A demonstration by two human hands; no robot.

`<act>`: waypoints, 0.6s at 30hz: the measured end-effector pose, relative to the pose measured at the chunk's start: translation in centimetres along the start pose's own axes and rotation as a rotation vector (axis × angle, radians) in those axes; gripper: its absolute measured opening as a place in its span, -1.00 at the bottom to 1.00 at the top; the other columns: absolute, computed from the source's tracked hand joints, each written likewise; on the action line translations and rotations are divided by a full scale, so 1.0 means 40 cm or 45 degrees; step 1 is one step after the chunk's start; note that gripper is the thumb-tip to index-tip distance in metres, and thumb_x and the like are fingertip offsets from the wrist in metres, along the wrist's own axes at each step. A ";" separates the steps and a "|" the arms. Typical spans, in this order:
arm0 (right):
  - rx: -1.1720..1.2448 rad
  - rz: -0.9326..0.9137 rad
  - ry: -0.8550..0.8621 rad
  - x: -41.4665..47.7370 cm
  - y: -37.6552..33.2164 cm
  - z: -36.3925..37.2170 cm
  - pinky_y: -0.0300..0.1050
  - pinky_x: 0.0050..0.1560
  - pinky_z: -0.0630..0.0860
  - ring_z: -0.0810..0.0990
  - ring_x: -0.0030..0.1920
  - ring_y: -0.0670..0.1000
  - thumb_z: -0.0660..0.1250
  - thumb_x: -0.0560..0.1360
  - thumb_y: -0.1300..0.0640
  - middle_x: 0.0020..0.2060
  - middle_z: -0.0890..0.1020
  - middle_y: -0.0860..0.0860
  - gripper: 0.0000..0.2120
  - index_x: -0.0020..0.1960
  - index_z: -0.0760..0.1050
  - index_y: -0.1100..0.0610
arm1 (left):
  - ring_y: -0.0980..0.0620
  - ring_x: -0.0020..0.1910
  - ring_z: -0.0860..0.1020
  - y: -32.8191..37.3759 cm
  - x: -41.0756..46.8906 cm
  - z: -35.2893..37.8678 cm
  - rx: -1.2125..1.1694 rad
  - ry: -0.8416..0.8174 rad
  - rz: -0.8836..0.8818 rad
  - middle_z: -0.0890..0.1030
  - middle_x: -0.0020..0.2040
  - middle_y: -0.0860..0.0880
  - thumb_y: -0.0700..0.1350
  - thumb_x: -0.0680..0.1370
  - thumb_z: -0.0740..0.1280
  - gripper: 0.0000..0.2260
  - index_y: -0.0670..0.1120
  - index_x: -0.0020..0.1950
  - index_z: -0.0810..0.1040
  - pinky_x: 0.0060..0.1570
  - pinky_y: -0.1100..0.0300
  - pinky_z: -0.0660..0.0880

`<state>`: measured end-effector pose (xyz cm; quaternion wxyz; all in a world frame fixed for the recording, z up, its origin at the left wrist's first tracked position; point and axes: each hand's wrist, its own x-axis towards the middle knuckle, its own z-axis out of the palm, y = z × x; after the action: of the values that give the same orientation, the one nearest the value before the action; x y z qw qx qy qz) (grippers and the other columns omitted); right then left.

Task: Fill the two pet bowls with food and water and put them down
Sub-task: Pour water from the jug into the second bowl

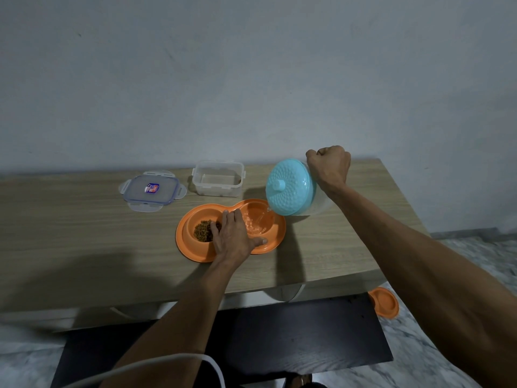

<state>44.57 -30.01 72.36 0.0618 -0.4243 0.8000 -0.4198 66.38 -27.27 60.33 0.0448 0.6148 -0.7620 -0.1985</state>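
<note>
An orange double pet bowl (193, 249) sits on the wooden table (84, 242). Brown kibble (203, 230) fills its left well. Water (256, 222) lies in its right well. My left hand (233, 239) rests flat on the bowl's middle, fingers spread, pressing it down. My right hand (331, 166) is fisted on the handle of a clear water jug with a teal lid (291, 187). The jug is tipped to the left, its spout over the right well, and a thin stream runs into it.
An open clear food container (218, 179) stands behind the bowl, its lid (152, 190) lying to the left. A second orange bowl (384, 302) lies on the marble floor right of a black mat (279, 340). A white cable (167, 362) crosses the foreground.
</note>
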 end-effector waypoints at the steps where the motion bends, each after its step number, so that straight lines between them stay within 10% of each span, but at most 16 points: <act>1: -0.003 -0.001 -0.001 0.000 -0.001 0.000 -0.07 -0.29 0.30 0.14 -0.51 0.02 0.26 0.37 0.19 -0.64 0.17 0.02 -0.63 -0.56 0.22 0.17 | -0.11 0.59 0.09 -0.001 0.001 0.001 0.002 0.004 -0.001 0.22 0.56 -0.14 0.33 0.38 0.43 -0.04 -0.14 0.57 0.12 0.51 -0.26 0.02; 18: 0.206 0.241 0.005 0.019 0.041 -0.004 -0.12 -0.32 0.28 0.14 -0.46 0.02 0.29 0.34 0.19 -0.57 0.18 0.01 -0.62 -0.55 0.17 0.12 | -0.12 0.56 0.16 0.009 -0.003 -0.008 0.018 0.020 0.008 0.26 0.54 -0.13 0.33 0.37 0.44 -0.07 -0.13 0.55 0.16 0.50 -0.25 0.08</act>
<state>43.01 -29.99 71.46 0.1335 -0.3396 0.8001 -0.4761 66.18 -27.18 60.77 0.0469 0.6142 -0.7649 -0.1883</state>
